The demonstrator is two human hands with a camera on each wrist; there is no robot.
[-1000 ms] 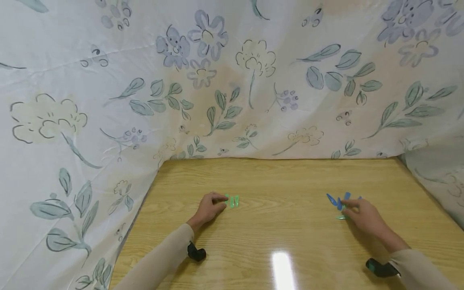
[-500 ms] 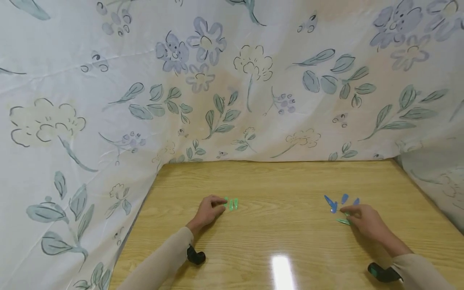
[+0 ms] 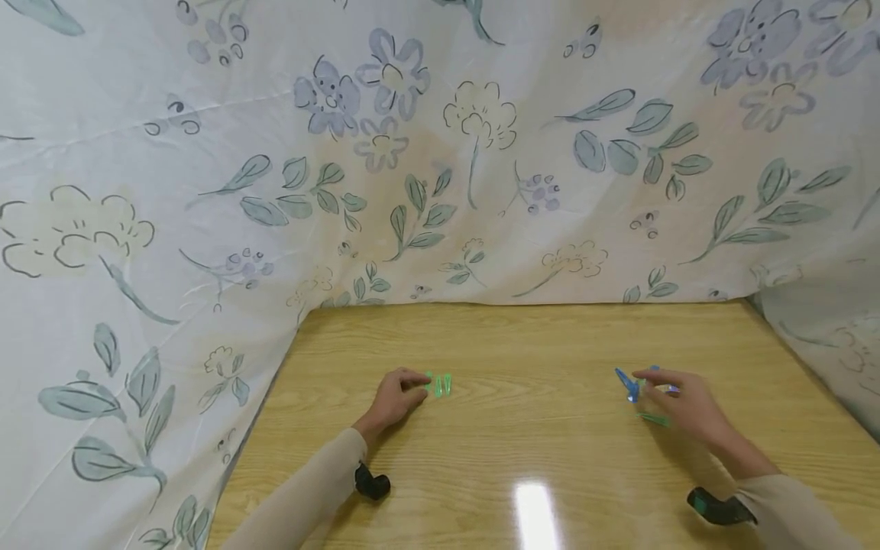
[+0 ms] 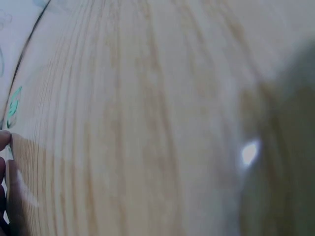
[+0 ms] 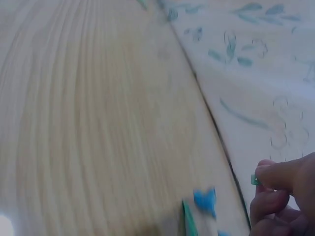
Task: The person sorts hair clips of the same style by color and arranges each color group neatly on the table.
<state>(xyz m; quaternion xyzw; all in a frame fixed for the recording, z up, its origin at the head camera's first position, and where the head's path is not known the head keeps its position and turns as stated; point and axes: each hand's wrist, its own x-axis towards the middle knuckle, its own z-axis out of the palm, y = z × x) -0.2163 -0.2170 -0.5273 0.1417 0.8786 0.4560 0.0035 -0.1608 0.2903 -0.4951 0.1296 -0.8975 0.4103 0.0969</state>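
Observation:
Three green snap hair clips [image 3: 448,383] lie side by side left of the table's middle. My left hand [image 3: 397,398] rests at this row, thumb and index finger at the ends of the leftmost green clip [image 3: 428,380], partly hidden by them. At the right, my right hand [image 3: 687,405] pinches a green hair clip [image 5: 254,180] between thumb and fingertips, raised above the table in the right wrist view. Under and beside that hand lie several blue hair clips [image 3: 625,383], partly covered by the fingers, and another green clip [image 3: 653,419].
The wooden table [image 3: 536,344] spreads between the two hands, with a bright light reflection near its front. Flowered cloth [image 3: 481,176] hangs behind it and along both sides. A black wrist camera mount [image 3: 372,483] sits at the left sleeve, another [image 3: 718,506] at the right.
My right hand has lifted a green clip from among the loose clips and shifted slightly, covering the farther blue clips again. My left hand stays at the green row.

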